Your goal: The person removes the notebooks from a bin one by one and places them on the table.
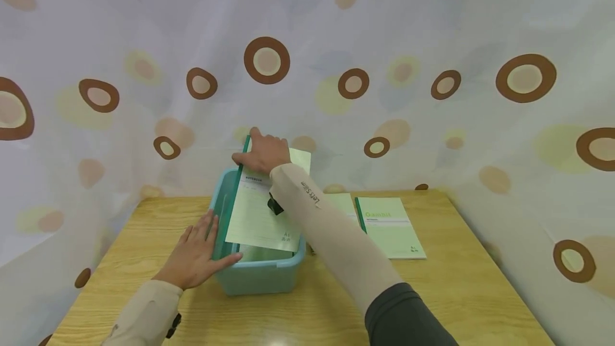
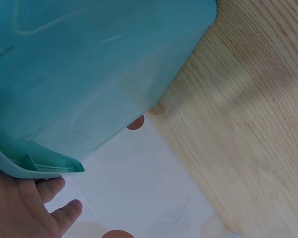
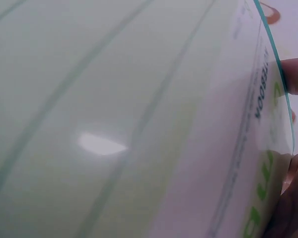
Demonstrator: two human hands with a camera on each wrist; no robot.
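Observation:
My right hand (image 1: 264, 151) grips the top edge of a pale green notebook (image 1: 259, 223) with a dark green spine, holding it tilted over a light blue plastic bin (image 1: 259, 277). In the right wrist view, the ruled cover of the notebook (image 3: 114, 99) fills most of the picture and bends a little near the fingers (image 3: 295, 77). Against the bin's left front rim rests my left hand (image 1: 194, 258), fingers spread and fairly straight. Something pale green (image 1: 264, 253) shows inside the bin beneath the notebook; its kind is hidden.
Right of the bin, a notebook marked "Gambit" (image 1: 389, 228) lies flat on the wooden table (image 1: 461, 260). Beside it another notebook (image 1: 343, 206) is partly covered by my right forearm. A curtain with brown circles (image 1: 307, 25) hangs behind and at both sides.

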